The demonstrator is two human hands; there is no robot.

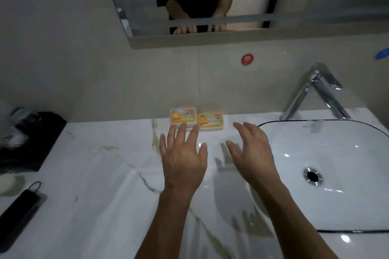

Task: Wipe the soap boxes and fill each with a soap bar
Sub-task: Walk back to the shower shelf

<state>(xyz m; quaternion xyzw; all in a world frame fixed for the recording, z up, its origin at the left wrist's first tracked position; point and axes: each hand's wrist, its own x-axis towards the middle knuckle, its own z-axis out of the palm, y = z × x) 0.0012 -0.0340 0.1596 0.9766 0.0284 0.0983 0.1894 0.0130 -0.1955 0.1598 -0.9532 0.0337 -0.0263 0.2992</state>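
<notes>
Yellow-orange labels show through two translucent soap boxes (196, 119) sitting touching side by side against the wall at about 12 o'clock on the white marble counter (101, 185). Both look lidded, and each seems to hold a wrapped soap bar, though I can't tell for sure through the plastic. Left hand (182, 157) hovers flat with fingers spread wide, fingertips right at the near edge of the left box, holding nothing. Right hand (251, 149) at roughly 1 o'clock from the left, fingers relaxed and apart, also empty, just beside the right box but not touching it.

No cloth or wipe in either hand. White sink basin (328, 212) lies at 3 o'clock, chrome faucet (315, 92) at 2 o'clock, dark tray (31, 143) with wrapped items at 9 o'clock, black pouch (19, 210) at 8 o'clock, mirror (210, 0) overhead at 12.

Progress guess: boxes look filled and lined up, so likely near the end; whether wiping was done can't be judged.
</notes>
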